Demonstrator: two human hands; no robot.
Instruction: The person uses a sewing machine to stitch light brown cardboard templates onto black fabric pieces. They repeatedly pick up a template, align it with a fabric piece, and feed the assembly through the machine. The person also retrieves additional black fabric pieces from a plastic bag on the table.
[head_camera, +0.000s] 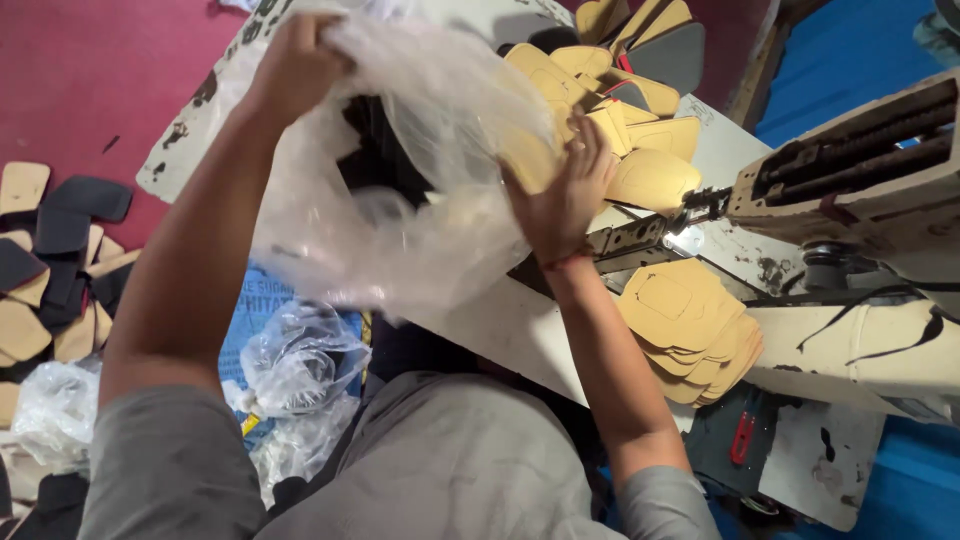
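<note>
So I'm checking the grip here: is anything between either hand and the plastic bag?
Nothing visible. The left hand clutches the clear plastic bag at its top, and the right hand presses directly against its side.

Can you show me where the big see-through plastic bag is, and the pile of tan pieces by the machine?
Big clear crinkly plastic bag (400, 200): head view, on its bulging middle.
Stack of flat tan cut-out pieces (690, 325): head view, on the top piece.

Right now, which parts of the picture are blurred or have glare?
Head view: the clear plastic bag is smeared by motion and whitish with glare; both the left hand and right hand look soft; the tan cut pieces stay sharper.
</note>
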